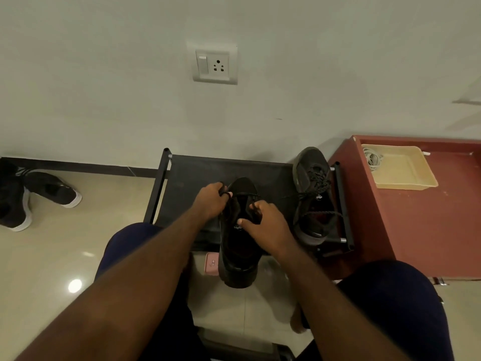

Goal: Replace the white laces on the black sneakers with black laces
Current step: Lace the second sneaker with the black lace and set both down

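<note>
A black sneaker (238, 246) lies toe-away on a black fabric rack (197, 173), its heel hanging over the front edge. My left hand (210, 200) pinches a black lace end at the shoe's left side. My right hand (265, 222) grips the other black lace end over the tongue. A black lace (246, 195) runs across the shoe between my hands. A second black sneaker (312, 194) with a black lace stands at the right end of the rack. White laces (372, 157) lie coiled in a beige tray (406, 181).
The tray sits on a reddish-brown cabinet (426, 225) to the right. Two black shoes with white soles (31, 196) lie on the tiled floor at the left. A pink object (212, 264) shows under the rack. A wall socket (214, 64) is above.
</note>
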`<state>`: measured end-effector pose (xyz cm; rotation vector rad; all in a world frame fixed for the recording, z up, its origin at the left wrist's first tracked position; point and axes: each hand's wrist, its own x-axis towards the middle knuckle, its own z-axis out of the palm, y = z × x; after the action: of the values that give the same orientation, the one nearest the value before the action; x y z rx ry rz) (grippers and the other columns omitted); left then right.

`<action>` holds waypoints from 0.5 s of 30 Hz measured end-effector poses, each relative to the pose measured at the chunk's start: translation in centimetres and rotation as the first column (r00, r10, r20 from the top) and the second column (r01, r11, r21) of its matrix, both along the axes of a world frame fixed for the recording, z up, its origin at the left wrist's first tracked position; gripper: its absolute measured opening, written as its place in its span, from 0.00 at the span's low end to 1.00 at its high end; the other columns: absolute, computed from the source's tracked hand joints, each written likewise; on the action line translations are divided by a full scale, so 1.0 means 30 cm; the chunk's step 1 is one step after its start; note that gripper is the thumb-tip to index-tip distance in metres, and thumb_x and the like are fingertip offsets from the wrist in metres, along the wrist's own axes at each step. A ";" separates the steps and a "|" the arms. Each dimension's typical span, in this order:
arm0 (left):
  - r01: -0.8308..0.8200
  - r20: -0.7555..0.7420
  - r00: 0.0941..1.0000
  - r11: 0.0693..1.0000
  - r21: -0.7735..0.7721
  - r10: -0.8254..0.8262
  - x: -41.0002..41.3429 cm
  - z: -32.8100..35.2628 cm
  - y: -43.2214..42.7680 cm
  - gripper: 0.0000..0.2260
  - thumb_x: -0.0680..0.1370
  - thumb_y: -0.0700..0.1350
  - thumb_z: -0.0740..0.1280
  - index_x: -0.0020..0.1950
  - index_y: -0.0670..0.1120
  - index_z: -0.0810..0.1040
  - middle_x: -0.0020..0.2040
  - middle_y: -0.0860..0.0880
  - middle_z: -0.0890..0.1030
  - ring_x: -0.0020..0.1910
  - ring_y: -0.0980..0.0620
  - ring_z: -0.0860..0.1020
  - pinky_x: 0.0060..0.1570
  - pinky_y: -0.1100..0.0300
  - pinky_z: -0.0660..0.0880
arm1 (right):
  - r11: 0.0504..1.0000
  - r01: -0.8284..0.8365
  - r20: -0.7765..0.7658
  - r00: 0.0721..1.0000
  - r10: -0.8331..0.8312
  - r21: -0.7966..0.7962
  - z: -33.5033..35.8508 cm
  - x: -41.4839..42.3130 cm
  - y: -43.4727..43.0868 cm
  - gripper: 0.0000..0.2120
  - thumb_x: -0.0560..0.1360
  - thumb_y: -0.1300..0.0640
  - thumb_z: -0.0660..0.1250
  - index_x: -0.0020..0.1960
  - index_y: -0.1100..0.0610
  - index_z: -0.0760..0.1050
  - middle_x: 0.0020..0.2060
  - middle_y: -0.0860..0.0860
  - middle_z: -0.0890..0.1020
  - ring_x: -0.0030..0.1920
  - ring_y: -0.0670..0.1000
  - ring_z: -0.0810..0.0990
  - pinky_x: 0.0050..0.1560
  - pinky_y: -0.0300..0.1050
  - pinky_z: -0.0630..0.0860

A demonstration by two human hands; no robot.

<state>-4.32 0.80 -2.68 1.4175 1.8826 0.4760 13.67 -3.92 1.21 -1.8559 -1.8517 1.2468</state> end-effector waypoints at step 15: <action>-0.510 0.544 0.681 0.851 -0.129 0.491 -0.077 0.041 0.078 0.11 0.82 0.42 0.56 0.40 0.46 0.68 0.31 0.47 0.70 0.22 0.55 0.63 0.22 0.64 0.58 | 0.988 0.110 0.120 0.985 -0.123 0.111 -0.080 -0.019 -0.002 0.08 0.80 0.57 0.62 0.59 0.53 0.70 0.53 0.53 0.73 0.53 0.57 0.78 0.50 0.48 0.73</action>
<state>-6.64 3.13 -1.44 0.6259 1.7329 1.0720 13.10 -4.00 -1.18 -1.9962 -1.8023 0.9966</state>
